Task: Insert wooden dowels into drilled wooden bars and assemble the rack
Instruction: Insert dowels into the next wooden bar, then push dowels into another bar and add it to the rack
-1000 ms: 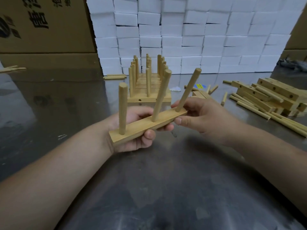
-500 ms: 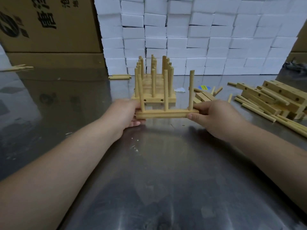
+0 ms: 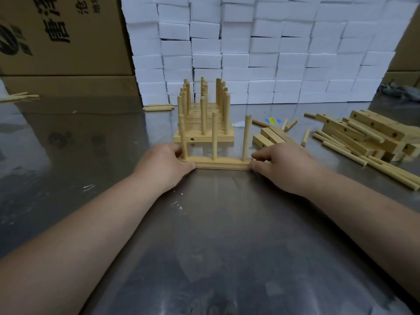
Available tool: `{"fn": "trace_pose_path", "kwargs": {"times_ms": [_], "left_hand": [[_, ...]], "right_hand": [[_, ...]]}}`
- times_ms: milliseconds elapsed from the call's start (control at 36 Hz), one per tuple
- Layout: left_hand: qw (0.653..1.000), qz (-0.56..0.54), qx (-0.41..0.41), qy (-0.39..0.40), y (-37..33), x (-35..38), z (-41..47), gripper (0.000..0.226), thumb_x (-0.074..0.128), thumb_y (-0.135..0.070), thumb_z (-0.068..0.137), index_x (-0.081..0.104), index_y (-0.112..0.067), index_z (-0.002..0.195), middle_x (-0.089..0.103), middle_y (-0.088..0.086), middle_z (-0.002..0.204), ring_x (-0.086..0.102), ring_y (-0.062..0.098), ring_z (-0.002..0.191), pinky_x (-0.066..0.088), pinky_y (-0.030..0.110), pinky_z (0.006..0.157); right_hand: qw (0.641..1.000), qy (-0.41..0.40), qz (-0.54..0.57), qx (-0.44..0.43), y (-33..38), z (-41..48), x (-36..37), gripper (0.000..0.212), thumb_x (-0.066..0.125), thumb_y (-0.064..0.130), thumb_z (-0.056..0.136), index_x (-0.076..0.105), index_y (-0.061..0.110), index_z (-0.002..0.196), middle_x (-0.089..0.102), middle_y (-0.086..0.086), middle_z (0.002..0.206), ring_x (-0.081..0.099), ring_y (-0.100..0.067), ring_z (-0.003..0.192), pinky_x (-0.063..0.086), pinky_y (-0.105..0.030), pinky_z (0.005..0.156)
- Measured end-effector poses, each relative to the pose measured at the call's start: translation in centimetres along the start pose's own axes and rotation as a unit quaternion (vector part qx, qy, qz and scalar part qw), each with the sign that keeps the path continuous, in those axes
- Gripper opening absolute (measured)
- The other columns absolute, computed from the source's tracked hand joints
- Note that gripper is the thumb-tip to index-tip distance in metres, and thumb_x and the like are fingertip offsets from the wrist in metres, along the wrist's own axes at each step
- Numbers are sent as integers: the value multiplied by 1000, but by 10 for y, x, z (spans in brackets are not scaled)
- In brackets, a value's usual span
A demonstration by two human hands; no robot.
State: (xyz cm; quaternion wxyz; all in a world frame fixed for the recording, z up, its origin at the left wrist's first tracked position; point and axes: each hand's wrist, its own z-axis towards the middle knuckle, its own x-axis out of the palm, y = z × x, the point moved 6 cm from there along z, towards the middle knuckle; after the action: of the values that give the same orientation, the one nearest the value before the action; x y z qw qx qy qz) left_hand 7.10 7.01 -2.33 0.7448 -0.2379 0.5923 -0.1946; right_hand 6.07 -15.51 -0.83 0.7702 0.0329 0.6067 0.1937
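the left hand [image 3: 167, 165] and right hand [image 3: 283, 165] pinch the ends of the pale wooden bar with three upright dowels [image 3: 221, 164]. it looks light and stiff; best held by the bar ends.

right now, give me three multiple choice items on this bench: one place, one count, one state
1. Where is the heap of loose drilled wooden bars, relative to the pale wooden bar gripped by the left hand and right hand?
A to its right
B to its left
C on top of it
2. How many round wooden dowels stand in that bar?
A two
B three
C six
3. How do they stand?
A upright
B lying flat
C pointing down
Key: 1 A, heap lies beyond the right hand. 2 B, one near each end, one mid-bar. 3 A, tips point up.
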Motion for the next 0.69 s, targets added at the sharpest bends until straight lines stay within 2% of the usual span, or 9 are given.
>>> {"fn": "trace_pose_path", "kwargs": {"times_ms": [83,139,222,333,472,556,694], "left_hand": [[999,9,-14,-28,6,-1,5,42,68,-41,80,62,-24,119,63,-4,113,59,19,93,41,26,68],[999,11,-21,-38,8,0,8,43,67,-40,82,61,-22,121,62,-3,119,57,21,104,41,27,76],[999,30,-23,-37,9,1,13,42,65,-41,83,62,-20,120,63,0,116,57,22,104,39,27,74],[997,68,-22,-31,9,1,25,41,61,-43,86,62,-18,118,64,3,109,57,23,98,39,27,72],[992,104,-53,-47,14,-1,48,46,59,-45,87,59,-9,116,60,8,108,52,24,90,38,28,70],[987,136,-69,-47,16,0,58,48,56,-47,88,58,-8,115,57,8,98,46,22,81,38,30,68],[984,164,-60,-44,12,4,67,47,54,-49,89,59,-7,110,53,6,89,49,23,79,41,30,66]], "right_hand": [[1000,3,7,2,0,0,0,40,49,44,91,54,28,127,61,7,117,50,-11,99,34,-22,77],[1000,2,12,3,-1,0,0,40,48,45,91,54,29,127,61,8,117,48,-9,96,34,-22,77],[1000,4,18,4,-1,1,0,40,48,46,91,54,29,127,60,8,116,44,-6,90,35,-22,77],[1000,5,21,3,0,1,0,39,47,46,91,56,30,125,61,10,116,50,-10,104,34,-22,79],[1000,1,17,-2,1,0,0,38,48,46,90,57,31,124,61,12,117,50,-11,109,32,-22,78],[1000,9,12,-3,2,1,1,38,46,48,90,56,33,124,60,13,118,50,-10,108,33,-23,76],[999,21,26,-7,4,0,3,37,47,46,90,56,32,124,60,11,117,51,-10,104,36,-24,78]]}}
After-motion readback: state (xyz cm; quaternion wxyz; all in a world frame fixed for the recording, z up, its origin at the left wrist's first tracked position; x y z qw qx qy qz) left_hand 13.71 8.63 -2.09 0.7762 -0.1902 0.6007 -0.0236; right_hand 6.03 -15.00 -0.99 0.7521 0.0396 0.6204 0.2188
